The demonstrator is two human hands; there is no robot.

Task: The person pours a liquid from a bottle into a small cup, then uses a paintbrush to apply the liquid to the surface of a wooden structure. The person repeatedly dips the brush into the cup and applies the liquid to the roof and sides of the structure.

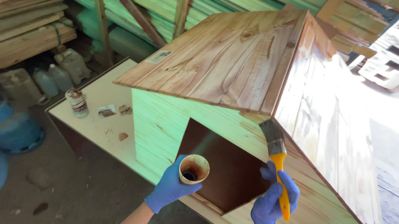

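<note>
Two gloved hands, one brush, one cup at the wooden doghouse (243,82)

Left hand (169,187) grips the one cup (194,169) before the doorway; right hand (272,198) clasps the one yellow-handled brush (277,158), bristles touching the roof edge; one jar (77,102) on the table (98,125) left of it.

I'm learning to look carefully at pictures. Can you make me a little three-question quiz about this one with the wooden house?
1. True or false: the right hand in a blue glove holds a yellow-handled paintbrush.
2. What does the left hand hold? A) a small tan cup with dark liquid; B) a hammer; C) a rag.
3. Fill in: the brush's bristles touch the front edge of the small wooden house's brown plank ____.

Key:
1. True; the handle sits in the gloved fist.
2. A; the cup is held upright in front of the house's dark opening.
3. Roof; the green-tinted wall below is not touched.
</note>
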